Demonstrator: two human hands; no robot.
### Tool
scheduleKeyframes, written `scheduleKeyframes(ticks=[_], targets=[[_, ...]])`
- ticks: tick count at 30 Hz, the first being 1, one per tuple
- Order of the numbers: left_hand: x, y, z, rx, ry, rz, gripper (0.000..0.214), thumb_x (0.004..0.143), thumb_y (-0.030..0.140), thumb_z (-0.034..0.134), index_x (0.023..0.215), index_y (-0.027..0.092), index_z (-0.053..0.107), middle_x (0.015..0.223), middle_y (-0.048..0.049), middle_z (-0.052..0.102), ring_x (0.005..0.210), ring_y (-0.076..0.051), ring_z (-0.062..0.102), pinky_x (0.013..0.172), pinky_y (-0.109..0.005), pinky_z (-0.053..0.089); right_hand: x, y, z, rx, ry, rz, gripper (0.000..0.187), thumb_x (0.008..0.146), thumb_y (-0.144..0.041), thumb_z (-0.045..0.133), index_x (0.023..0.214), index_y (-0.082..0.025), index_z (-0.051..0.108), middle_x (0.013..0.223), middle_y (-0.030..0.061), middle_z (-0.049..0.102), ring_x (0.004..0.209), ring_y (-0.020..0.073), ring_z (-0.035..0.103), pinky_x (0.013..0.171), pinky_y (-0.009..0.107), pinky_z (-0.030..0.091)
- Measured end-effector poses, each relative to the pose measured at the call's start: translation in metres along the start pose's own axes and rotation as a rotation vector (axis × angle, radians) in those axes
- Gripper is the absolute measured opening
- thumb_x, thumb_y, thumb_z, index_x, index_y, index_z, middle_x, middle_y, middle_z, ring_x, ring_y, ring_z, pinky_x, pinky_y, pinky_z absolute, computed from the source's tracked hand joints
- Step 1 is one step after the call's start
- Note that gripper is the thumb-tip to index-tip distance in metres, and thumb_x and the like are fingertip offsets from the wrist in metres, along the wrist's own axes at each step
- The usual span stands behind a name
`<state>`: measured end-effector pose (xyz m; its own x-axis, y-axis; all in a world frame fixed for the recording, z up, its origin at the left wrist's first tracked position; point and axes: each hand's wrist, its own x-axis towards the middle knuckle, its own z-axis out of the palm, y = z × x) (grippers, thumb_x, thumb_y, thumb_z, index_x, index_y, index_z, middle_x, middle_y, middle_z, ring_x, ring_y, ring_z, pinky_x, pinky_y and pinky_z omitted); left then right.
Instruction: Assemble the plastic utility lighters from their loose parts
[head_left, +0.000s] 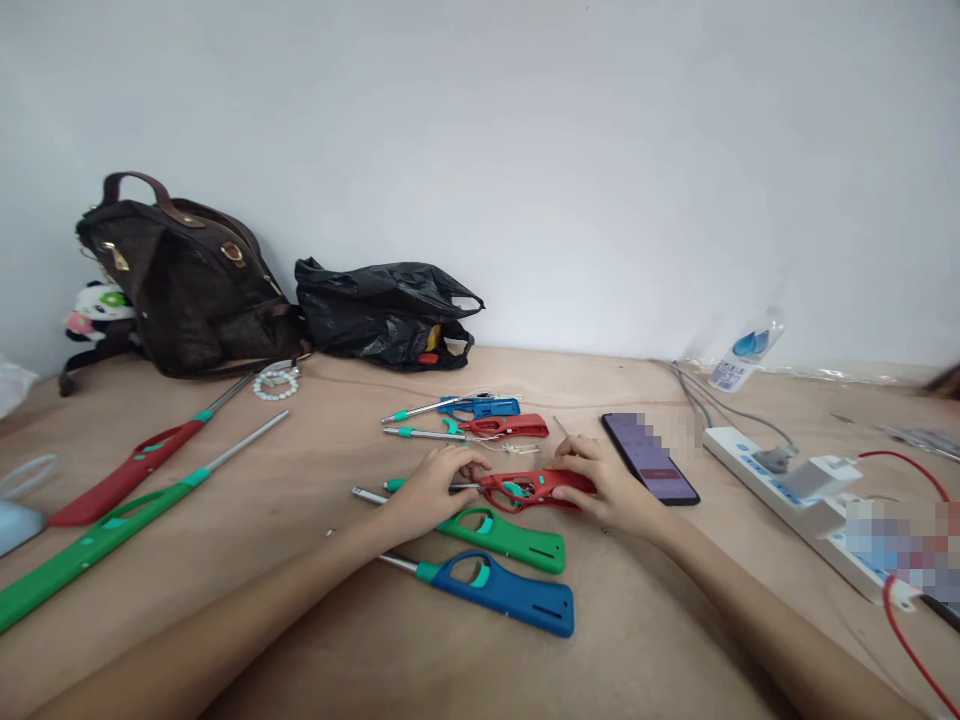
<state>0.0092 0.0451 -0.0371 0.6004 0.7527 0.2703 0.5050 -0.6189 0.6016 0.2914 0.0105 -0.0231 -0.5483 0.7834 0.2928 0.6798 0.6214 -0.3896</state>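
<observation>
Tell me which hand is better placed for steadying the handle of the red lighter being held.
Right, probably: the right hand holds the handle end of the red lighter, whereas the left hand is at the other end.

Plain pale wall point(570, 180), light brown tabletop point(300, 620) against it, soft even light

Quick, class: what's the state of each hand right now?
Left hand: closed around a slim metal rod.
Right hand: closed, holding the red lighter by its handle end.
</observation>
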Motion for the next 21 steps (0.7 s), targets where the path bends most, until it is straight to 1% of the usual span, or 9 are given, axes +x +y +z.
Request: scheduleKeyframes(ticks=[3, 7, 12, 21], targets=[[0.001, 0.005, -0.002, 0.025, -0.005, 0.012, 0.029, 0.075, 0.008, 0.064, 0.101, 0.019, 0.062, 0.099, -0.0037, 0.067, 0.095, -0.022, 0.06, 0.086, -0.035, 0.047, 0.002, -0.003, 0.007, -0.009, 0.029, 0.001, 0.026, 0.092, -0.037, 0.055, 0.109, -0.019, 0.065, 0.106, 0.0114, 0.059, 0.102, 0.0251, 0.056, 0.092, 0.043, 0.046], [0.0, 0.009, -0.003, 0.052, -0.013, 0.014, 0.026, 0.075, 0.009, 0.066, 0.099, 0.019, 0.063, 0.097, -0.0034, 0.066, 0.095, -0.022, 0.059, 0.088, -0.037, 0.046, 0.003, -0.007, 0.012, 0.005, 0.04, -0.011, 0.025, 0.092, -0.036, 0.055, 0.107, -0.02, 0.066, 0.104, 0.0103, 0.059, 0.101, 0.0241, 0.055, 0.09, 0.041, 0.048], [0.0, 0.008, -0.003, 0.069, -0.014, 0.04, 0.017, 0.08, 0.015, 0.065, 0.097, 0.019, 0.064, 0.099, -0.004, 0.066, 0.098, -0.023, 0.058, 0.09, -0.037, 0.044, 0.002, -0.008, 0.013, -0.002, 0.02, 0.001, 0.024, 0.091, -0.034, 0.058, 0.108, -0.021, 0.066, 0.103, 0.0091, 0.059, 0.101, 0.0242, 0.055, 0.091, 0.042, 0.048], [0.0, 0.008, -0.003, 0.076, -0.014, 0.033, 0.014, 0.083, 0.016, 0.062, 0.097, 0.02, 0.066, 0.1, -0.0041, 0.067, 0.101, -0.023, 0.057, 0.092, -0.038, 0.044, 0.002, -0.007, 0.014, 0.014, 0.005, 0.022, 0.024, 0.09, -0.035, 0.058, 0.107, -0.02, 0.066, 0.105, 0.0096, 0.059, 0.102, 0.0251, 0.056, 0.092, 0.043, 0.047]])
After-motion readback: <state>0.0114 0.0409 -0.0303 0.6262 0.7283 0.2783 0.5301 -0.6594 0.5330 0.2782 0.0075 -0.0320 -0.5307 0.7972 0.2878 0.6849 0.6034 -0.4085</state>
